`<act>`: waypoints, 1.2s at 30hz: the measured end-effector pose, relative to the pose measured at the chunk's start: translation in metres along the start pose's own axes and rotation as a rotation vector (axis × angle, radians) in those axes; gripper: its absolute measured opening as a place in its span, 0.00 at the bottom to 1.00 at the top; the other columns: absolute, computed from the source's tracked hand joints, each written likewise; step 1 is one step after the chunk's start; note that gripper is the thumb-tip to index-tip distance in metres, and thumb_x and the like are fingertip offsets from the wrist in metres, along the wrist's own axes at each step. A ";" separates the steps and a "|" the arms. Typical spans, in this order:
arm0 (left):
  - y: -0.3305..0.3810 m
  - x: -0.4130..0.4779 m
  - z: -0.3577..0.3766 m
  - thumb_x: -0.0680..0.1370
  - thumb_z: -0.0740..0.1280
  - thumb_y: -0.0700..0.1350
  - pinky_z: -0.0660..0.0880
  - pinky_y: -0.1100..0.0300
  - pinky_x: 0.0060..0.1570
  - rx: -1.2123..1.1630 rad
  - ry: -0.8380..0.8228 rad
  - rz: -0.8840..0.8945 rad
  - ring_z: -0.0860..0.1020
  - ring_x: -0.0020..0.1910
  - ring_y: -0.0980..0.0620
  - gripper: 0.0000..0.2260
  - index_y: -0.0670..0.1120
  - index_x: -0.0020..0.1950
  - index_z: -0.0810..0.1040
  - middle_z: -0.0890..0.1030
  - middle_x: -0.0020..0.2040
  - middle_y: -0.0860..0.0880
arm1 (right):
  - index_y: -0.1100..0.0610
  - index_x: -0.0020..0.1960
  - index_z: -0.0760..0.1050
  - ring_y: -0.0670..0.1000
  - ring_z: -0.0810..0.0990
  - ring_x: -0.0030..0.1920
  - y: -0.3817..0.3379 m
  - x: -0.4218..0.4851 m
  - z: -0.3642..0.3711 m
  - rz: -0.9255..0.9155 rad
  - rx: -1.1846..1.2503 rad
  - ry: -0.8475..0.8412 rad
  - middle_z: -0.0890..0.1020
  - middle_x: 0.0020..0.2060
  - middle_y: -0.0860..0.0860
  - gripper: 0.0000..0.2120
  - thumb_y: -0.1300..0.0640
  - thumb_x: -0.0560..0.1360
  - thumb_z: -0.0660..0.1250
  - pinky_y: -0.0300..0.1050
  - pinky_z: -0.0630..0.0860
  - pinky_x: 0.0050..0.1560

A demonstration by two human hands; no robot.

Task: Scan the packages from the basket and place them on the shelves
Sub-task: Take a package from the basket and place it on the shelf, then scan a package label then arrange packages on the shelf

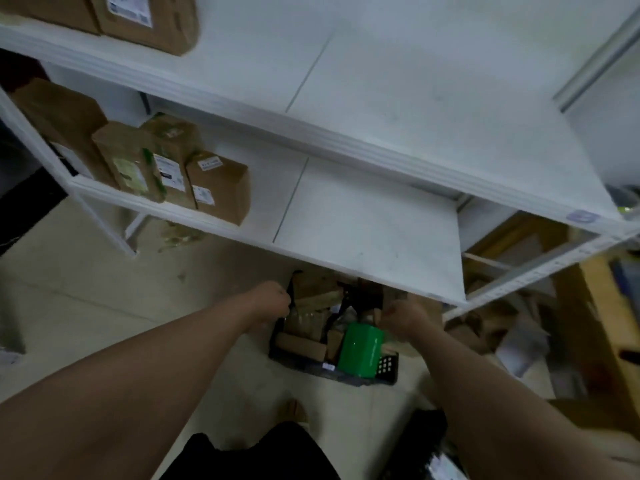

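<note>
The left hand (273, 301) curls its fingers round the handle (290, 293) of the basket (386, 367), probably to steady it. The packages (301, 344) lie inside, between both hands. The right hand (403, 317) has curled fingers; on what, I cannot tell

We cannot read the blurred labels (204, 195). The lower shelf (367, 220) hides the basket's (388, 368) far end; fingers of the left hand (273, 299) and right hand (403, 317) escape us.

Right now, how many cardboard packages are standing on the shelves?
6. Upper shelf, left end: corner package, labelled package. Lower shelf, left end: tall package, green-taped package, rear package, rightmost package. More may sit outside the frame.
</note>
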State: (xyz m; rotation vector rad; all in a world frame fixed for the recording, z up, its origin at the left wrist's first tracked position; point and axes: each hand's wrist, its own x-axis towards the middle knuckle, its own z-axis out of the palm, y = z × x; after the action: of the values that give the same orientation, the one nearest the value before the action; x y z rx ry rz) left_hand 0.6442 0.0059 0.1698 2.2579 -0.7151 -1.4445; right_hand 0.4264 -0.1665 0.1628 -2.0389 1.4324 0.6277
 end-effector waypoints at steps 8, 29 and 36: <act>0.041 0.008 0.098 0.81 0.60 0.39 0.79 0.54 0.51 0.244 -0.070 0.095 0.77 0.43 0.47 0.07 0.43 0.52 0.78 0.79 0.46 0.44 | 0.63 0.53 0.81 0.55 0.81 0.48 0.123 -0.038 0.034 0.139 0.221 0.049 0.83 0.49 0.58 0.09 0.58 0.77 0.69 0.47 0.78 0.48; 0.136 0.005 0.459 0.77 0.65 0.35 0.68 0.61 0.34 0.390 -0.426 0.021 0.73 0.36 0.48 0.04 0.42 0.45 0.79 0.75 0.39 0.42 | 0.65 0.54 0.80 0.57 0.83 0.37 0.460 -0.085 0.139 0.576 0.781 0.040 0.84 0.44 0.61 0.09 0.63 0.76 0.66 0.47 0.80 0.33; 0.128 0.038 0.518 0.80 0.63 0.34 0.68 0.61 0.33 0.486 -0.497 -0.012 0.72 0.36 0.50 0.06 0.42 0.47 0.77 0.75 0.41 0.43 | 0.61 0.53 0.80 0.53 0.79 0.38 0.490 -0.058 0.213 0.707 1.025 -0.023 0.82 0.43 0.57 0.07 0.60 0.77 0.67 0.46 0.80 0.39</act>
State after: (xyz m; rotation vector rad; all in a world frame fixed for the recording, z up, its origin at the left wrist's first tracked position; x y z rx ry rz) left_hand 0.1568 -0.1364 0.0012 2.2339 -1.3283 -2.0484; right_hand -0.0676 -0.1141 -0.0420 -0.7270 1.9059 0.0840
